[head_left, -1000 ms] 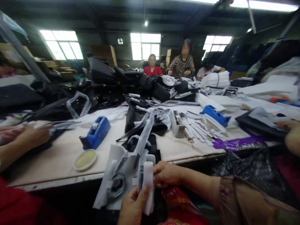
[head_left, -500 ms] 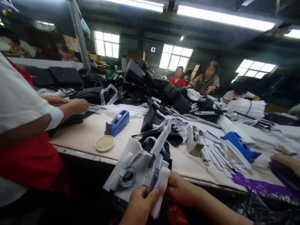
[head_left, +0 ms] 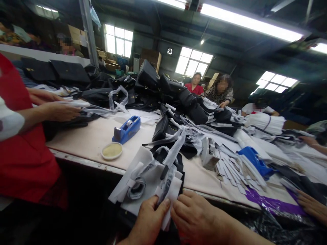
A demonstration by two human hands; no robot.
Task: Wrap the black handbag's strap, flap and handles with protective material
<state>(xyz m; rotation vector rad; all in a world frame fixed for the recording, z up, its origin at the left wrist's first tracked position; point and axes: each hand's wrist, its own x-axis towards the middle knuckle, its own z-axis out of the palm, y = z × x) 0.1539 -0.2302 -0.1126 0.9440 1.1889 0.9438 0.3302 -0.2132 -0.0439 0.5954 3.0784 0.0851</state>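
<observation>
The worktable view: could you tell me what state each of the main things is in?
Left hand: closed on the white paper
White paper: upright, pinched between thumb and finger
Right hand: curled at the paper's right edge, grip unclear
Strap: wrapped in cloudy plastic
Blue tape dispenser: upright, roll fitted
Round dish: uncovered, yellowish inside
White strips: loose, overlapping
Black bags: heaped
Ceiling light: lit

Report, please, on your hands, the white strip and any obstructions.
Left hand gripping white strip; right hand at its edge, grip unclear. Wrapped strap alongside strip. Nothing seen blocking; gray tape dispenser beyond both hands.
</observation>
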